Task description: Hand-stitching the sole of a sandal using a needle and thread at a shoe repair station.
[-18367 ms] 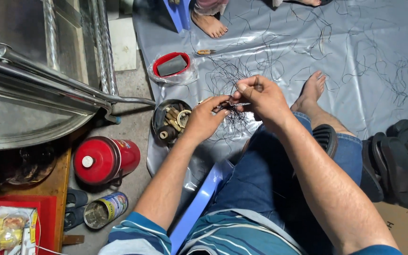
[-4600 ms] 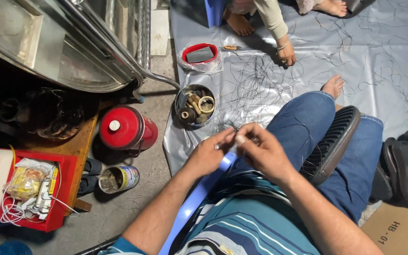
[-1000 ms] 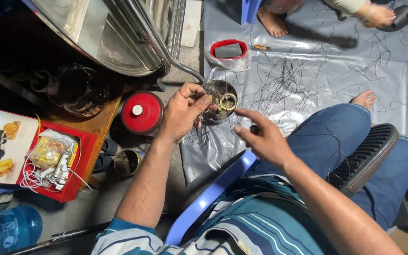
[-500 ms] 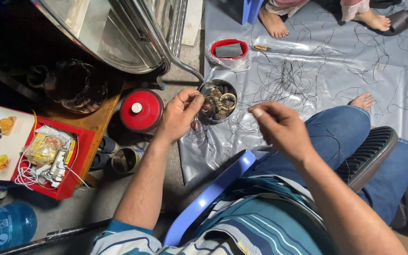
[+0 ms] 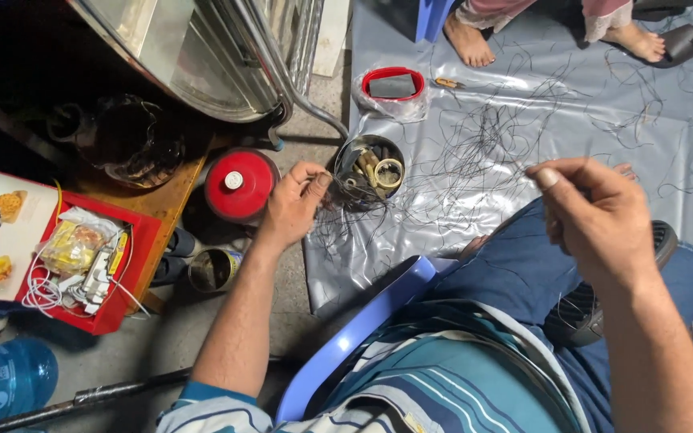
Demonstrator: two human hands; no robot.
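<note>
Where strands lie (grey sheet (image 5: 603,104)): left hand (image 5: 292,204).

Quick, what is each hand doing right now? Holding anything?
Left hand: fingers curled at the rim of the round tin; whether it holds anything cannot be told.
Right hand: fingertips pinched shut on a thin dark strand.

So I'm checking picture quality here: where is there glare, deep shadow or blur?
Head view: glare on the grey plastic sheet and the metal frame; the top left corner is nearly black; the right hand is slightly soft, while the left hand and round tin look sharp.
</note>
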